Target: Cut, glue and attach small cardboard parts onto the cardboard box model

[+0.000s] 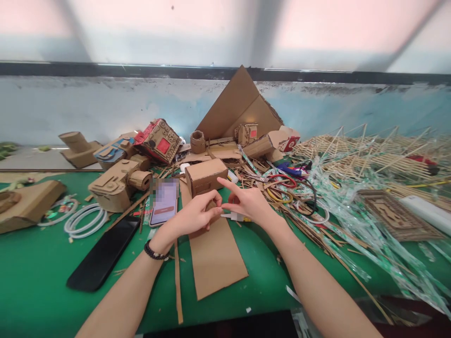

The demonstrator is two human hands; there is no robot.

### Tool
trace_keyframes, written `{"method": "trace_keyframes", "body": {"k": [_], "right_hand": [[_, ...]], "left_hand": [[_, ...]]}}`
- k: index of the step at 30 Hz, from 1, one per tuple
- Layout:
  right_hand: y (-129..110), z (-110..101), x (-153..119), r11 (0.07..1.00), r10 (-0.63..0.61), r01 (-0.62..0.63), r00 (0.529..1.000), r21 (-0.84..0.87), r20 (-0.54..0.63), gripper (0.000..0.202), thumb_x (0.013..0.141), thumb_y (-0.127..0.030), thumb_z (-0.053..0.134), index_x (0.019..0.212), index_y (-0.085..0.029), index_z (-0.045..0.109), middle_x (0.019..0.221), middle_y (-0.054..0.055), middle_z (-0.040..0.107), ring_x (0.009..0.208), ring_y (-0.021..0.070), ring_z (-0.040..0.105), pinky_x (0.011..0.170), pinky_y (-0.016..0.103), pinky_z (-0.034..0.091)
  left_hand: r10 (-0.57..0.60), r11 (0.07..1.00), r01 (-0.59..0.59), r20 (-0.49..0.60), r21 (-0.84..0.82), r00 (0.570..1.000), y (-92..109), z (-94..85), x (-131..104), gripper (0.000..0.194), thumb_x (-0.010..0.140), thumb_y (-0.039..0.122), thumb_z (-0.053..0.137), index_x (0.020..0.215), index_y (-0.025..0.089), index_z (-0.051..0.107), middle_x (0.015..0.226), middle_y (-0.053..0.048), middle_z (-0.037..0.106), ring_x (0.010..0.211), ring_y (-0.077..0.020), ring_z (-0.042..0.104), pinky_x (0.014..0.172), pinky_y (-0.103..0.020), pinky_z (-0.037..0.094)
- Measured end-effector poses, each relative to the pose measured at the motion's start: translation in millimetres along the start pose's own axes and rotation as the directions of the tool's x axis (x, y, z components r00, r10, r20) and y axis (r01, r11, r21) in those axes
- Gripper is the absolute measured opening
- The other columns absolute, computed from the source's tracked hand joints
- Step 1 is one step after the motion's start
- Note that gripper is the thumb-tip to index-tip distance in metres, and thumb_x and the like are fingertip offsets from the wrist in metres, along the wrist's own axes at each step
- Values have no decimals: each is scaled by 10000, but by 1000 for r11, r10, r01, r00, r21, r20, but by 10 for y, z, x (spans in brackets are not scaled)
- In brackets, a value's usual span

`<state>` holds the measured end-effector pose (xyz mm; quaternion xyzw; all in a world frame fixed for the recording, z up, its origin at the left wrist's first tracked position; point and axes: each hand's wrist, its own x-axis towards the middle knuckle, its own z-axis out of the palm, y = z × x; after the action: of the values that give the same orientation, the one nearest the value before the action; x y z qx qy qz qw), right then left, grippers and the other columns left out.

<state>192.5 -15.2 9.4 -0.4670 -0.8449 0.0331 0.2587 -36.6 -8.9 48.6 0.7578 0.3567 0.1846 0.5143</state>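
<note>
My left hand (199, 213) is closed, thumb and fingertips pinched together; whatever it may hold is too small or hidden to tell. Almost touching it at the fingertips is my right hand (248, 199), with its index finger stretched out and nothing visible in it. Just behind both hands stands a small cardboard box (206, 173) with a slot-like piece on its front. Below them a flat cardboard sheet (216, 263) lies on the green table. A glue bottle (239, 217) lies partly hidden behind my right hand.
A phone (165, 202) and a black tray-like object (104, 256) lie left. Cardboard camera models (114, 185) and white coiled tubing (85, 220) stand beyond. Scissors with red handles (282, 180), cardboard scraps, plastic strips (338, 206) and a stick structure (352, 150) crowd the right.
</note>
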Motion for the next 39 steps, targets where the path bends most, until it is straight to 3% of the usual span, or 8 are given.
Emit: {"method": "trace_keyframes", "body": {"k": [12,18,23,27,33,39], "right_hand": [[-43,9,5,924,118,-108,993,366,-4,724,961,-386,729,1606,-319,407,883,-3,782,729,164,725,678,243,535],[-77,11,28,863,156,-125,987,490,-23,657,1003,-384,655,1605,-295,408,827,-11,766,665,152,703,619,233,517],[-136,-3,37,887,174,-132,983,442,-55,615,1035,-362,590,1612,-271,398,828,-8,776,658,145,706,640,233,524],[-151,-9,42,945,153,-121,984,303,-86,573,1039,-331,566,1591,-248,438,788,-10,778,626,148,688,636,235,497],[-125,-3,38,968,138,-112,985,225,-104,550,1054,-329,535,1590,-258,440,829,0,797,635,151,709,636,228,496],[-119,-3,37,976,122,-100,987,196,-102,563,1047,-308,548,1595,-265,425,848,-8,798,649,144,717,648,222,504]], "left_hand": [[-4,981,11,38,-193,999,19,-54,-37,377,958,572,659,999,240,486,530,91,511,440,-158,623,448,-228,478],[9,974,-39,-130,-224,991,16,13,13,390,934,579,693,1000,247,499,531,99,503,414,-164,634,379,-207,420],[55,965,-119,-262,-234,964,-107,46,98,366,976,583,625,997,246,482,727,51,660,368,-117,593,349,-218,437],[128,976,-176,-316,-131,940,-148,44,110,338,1033,551,525,1009,221,590,856,-1,724,384,-102,590,375,-241,475],[157,988,-151,-361,45,919,-77,60,97,263,954,477,679,1026,224,667,957,-25,743,463,-123,622,443,-266,500],[325,939,-247,-381,240,866,-89,38,130,155,940,375,691,961,222,693,984,-47,740,900,-222,708,760,-314,575]]}}
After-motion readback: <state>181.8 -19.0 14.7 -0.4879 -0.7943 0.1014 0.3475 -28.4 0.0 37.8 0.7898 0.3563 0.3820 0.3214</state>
